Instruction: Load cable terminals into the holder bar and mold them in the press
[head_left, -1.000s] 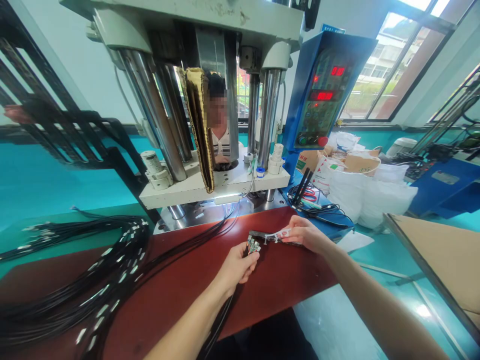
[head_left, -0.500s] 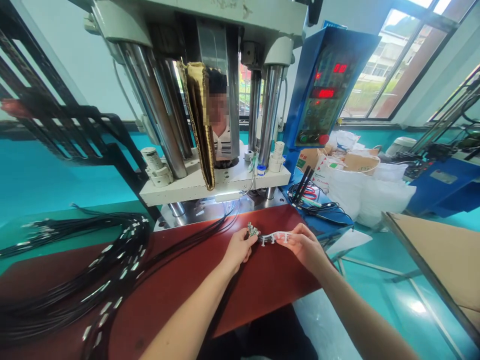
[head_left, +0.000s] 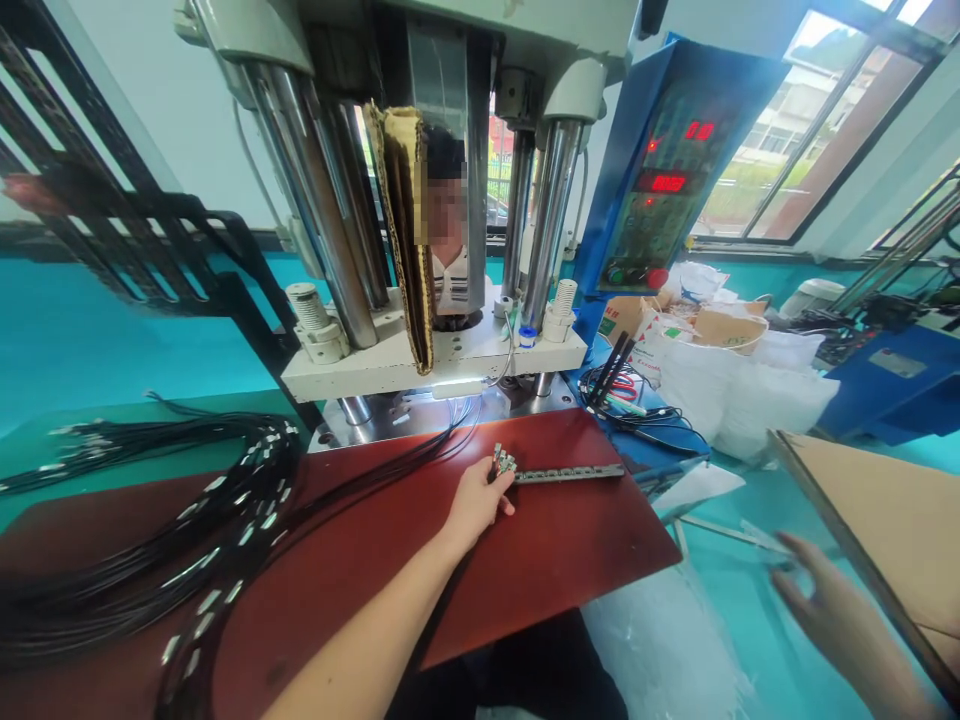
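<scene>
My left hand [head_left: 476, 505] is closed around a bunch of cable ends with small metal connectors [head_left: 504, 460], which stick up past the thumb and fingers. Black cable trails down from beneath that hand. Just right of the fingers, a narrow dark slotted bar [head_left: 574, 474] lies on the reddish-brown tabletop [head_left: 570, 550]. Out beyond the table's right side is my right hand [head_left: 832, 605], smeared by motion, its thumb and fingers apart. A faint pale streak shows near its fingertips, too blurred to name.
A press [head_left: 450, 360] stands behind the table, with a blue control box [head_left: 652, 200] at its right. Bundled black cables [head_left: 255, 500] cover the left side. White sacks [head_left: 750, 390] sit beyond, and a cardboard-topped table [head_left: 885, 530] is at right. A person is visible behind the press.
My right hand has swung right and down, off the table. The white branched plastic strip it held over the bar is gone from there, and the bar now shows bare. My left hand stays put.
</scene>
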